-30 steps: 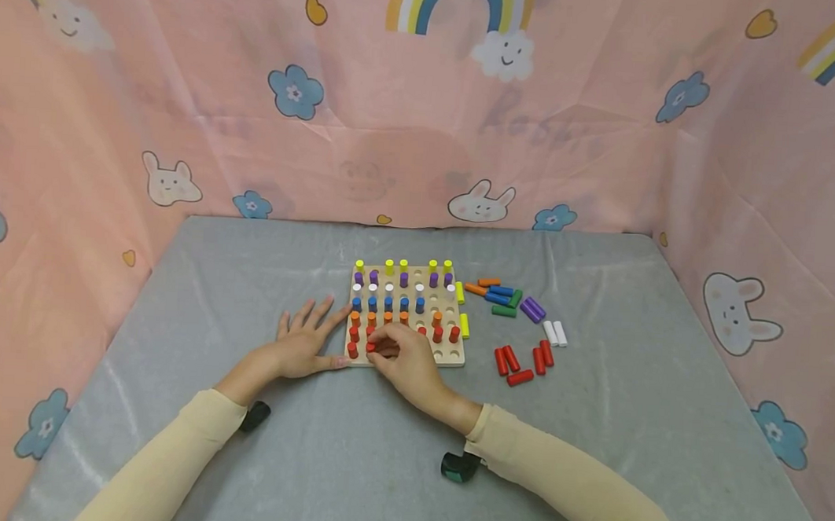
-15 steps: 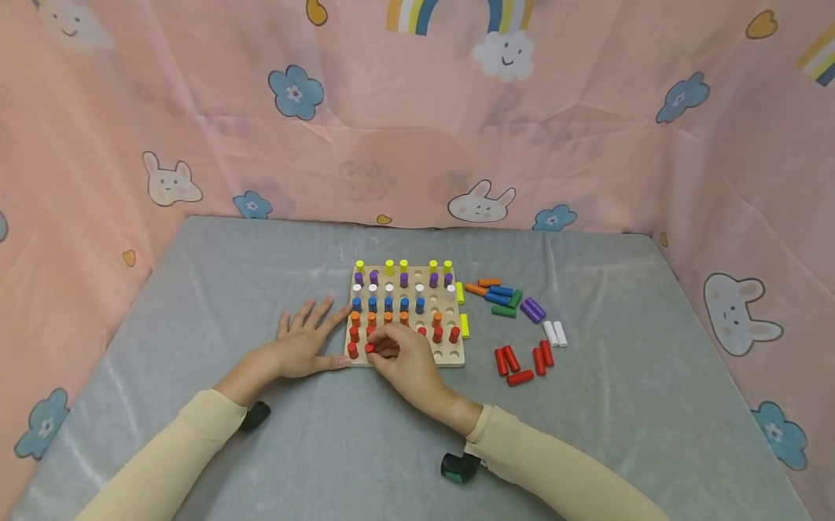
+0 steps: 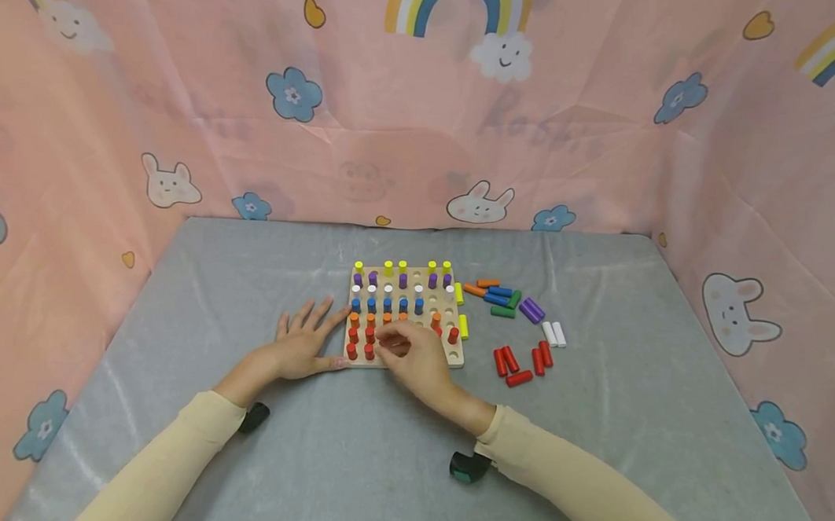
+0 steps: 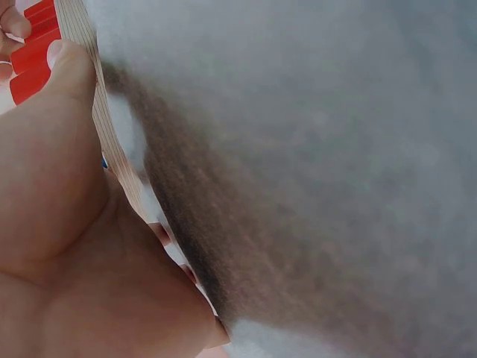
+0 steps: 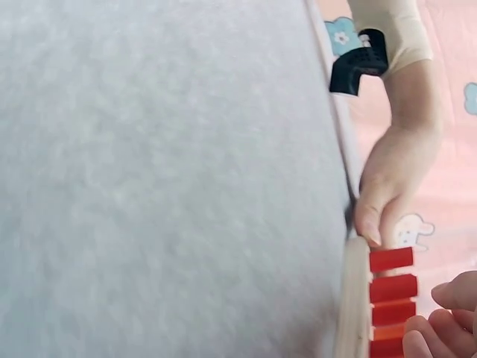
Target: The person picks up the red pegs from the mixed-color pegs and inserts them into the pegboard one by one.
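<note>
A wooden pegboard (image 3: 384, 365) stands on the grey cloth, with upright pegs in coloured rows. My left hand (image 3: 302, 350) lies at its left side with fingers spread; the index fingertip and thumb touch the board's edge. Over the front rows hovers my right hand (image 3: 419, 363), its fingers bent loosely with no peg visible between them. Just left of those fingertips, a red peg (image 3: 369, 352) stands in the front row beside another at the corner. The right wrist view shows a gap between thumb and fingers, near the red pegs (image 5: 393, 287). My right hand hides part of the board.
Right of the board lie loose red pegs (image 3: 519, 378), white pegs (image 3: 554, 334), purple pegs (image 3: 531, 310), and blue, green and orange ones. Two yellow pegs (image 3: 464, 327) lie against its right edge. A pink patterned curtain (image 3: 423, 151) surrounds the table.
My right hand has let go of the red peg in the front row's second hole and moved slightly right. The left hand stays at the board's edge.
</note>
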A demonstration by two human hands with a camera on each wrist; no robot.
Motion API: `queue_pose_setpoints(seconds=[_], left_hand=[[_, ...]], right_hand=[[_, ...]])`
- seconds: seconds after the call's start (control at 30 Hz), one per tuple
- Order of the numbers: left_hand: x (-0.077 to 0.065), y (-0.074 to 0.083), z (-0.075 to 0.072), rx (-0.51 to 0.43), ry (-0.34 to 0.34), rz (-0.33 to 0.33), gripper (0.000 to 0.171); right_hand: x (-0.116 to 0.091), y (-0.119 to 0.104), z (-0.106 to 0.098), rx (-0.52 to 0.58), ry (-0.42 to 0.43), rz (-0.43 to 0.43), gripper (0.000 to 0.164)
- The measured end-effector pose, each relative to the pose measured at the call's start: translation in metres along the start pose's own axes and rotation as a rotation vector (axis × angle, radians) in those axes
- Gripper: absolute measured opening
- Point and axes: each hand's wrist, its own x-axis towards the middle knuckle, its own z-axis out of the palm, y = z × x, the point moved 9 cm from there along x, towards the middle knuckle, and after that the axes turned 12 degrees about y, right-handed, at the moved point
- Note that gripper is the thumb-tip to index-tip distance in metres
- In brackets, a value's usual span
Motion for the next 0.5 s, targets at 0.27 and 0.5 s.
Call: queue_pose_setpoints(seconds=[0.27,0.5], left_hand=[[0.0,0.001,0.0,-0.006,-0.007,-0.011,0.095],[0.0,0.001,-0.001,-0.009,-0.017,-0.016,0.096]], right_hand=[[0.004,0.004,-0.023,0.055,-0.021,0.053,0.018],[0.008,0.01,-0.047,0.048,-0.031,0.116,0.021]])
